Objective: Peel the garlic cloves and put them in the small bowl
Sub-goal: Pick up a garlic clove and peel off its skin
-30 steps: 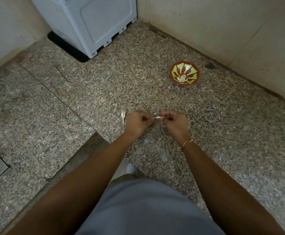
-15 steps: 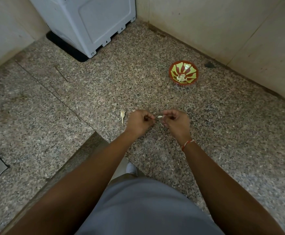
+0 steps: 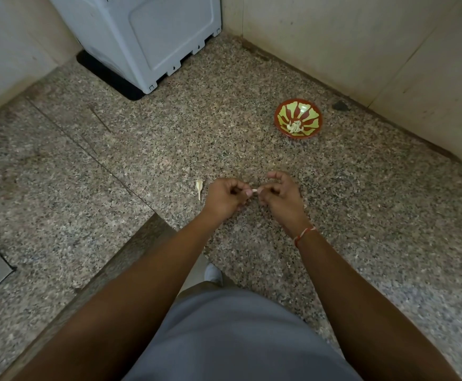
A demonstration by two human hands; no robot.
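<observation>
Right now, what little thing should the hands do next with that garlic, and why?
Probably keep pulling the skin off. The left hand and right hand both pinch one small garlic clove between their fingertips above the counter, so peeling looks unfinished. The small bowl with peeled cloves sits farther away to the right; dropping it in likely comes afterwards.

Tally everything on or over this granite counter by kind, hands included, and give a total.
Hands: 2, left hand and right hand, pinching 1 small pale garlic clove between them
Red-and-green patterned small bowl: 1, holding a pile of peeled cloves, number unclear
Dry pale garlic stalk: 1
White plastic appliance: 1
Total: 6, pile excluded
</observation>
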